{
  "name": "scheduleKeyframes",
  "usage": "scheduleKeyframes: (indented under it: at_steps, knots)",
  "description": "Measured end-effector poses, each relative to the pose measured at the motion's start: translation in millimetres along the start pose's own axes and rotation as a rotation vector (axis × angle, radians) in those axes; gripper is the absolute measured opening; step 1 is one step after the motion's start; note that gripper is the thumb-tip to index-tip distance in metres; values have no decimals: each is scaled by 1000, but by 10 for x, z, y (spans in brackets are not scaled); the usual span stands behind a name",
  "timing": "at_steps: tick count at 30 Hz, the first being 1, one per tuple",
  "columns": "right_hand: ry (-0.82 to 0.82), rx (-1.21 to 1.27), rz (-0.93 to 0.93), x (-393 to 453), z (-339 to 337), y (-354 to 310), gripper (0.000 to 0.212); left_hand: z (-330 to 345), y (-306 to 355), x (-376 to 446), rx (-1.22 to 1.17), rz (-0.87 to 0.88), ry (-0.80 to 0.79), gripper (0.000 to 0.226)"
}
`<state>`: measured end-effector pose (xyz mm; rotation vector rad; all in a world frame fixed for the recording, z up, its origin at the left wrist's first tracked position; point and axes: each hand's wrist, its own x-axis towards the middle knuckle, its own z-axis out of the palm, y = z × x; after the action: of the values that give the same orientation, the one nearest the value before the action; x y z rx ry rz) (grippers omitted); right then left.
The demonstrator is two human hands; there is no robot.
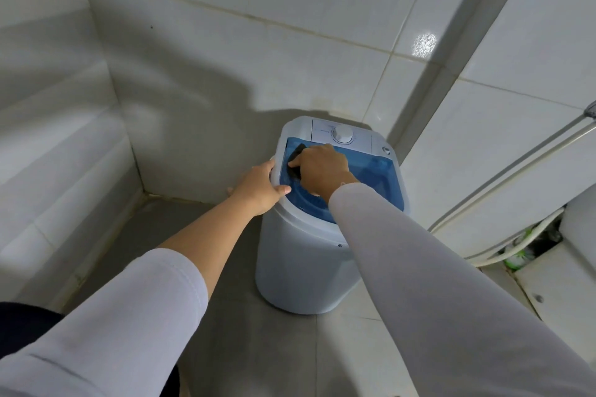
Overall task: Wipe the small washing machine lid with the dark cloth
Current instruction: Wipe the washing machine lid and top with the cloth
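A small white washing machine point(300, 267) stands on the floor in a tiled corner. Its translucent blue lid point(377, 174) lies closed on top, with a white dial point(342, 133) on the panel behind it. My right hand point(322, 167) presses a dark cloth point(295, 160) flat against the left part of the lid; most of the cloth is hidden under my fingers. My left hand point(259, 188) grips the white rim of the machine at its left side, thumb on the lid's edge.
White tiled walls close in on the left and behind the machine. A grey floor point(232, 316) spreads in front. At the right, a metal pipe and white hose point(516, 171) run diagonally down the wall toward a green object point(516, 259) in a gap.
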<state>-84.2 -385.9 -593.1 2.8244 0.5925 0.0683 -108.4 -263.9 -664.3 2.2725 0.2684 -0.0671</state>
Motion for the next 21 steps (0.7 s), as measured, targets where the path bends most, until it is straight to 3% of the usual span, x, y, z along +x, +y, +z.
scheduleKeyframes:
  at_steps: [21]
  knots:
    - [-89, 40, 283, -417, 234, 996, 38, 13, 26, -11, 72, -22, 3, 72]
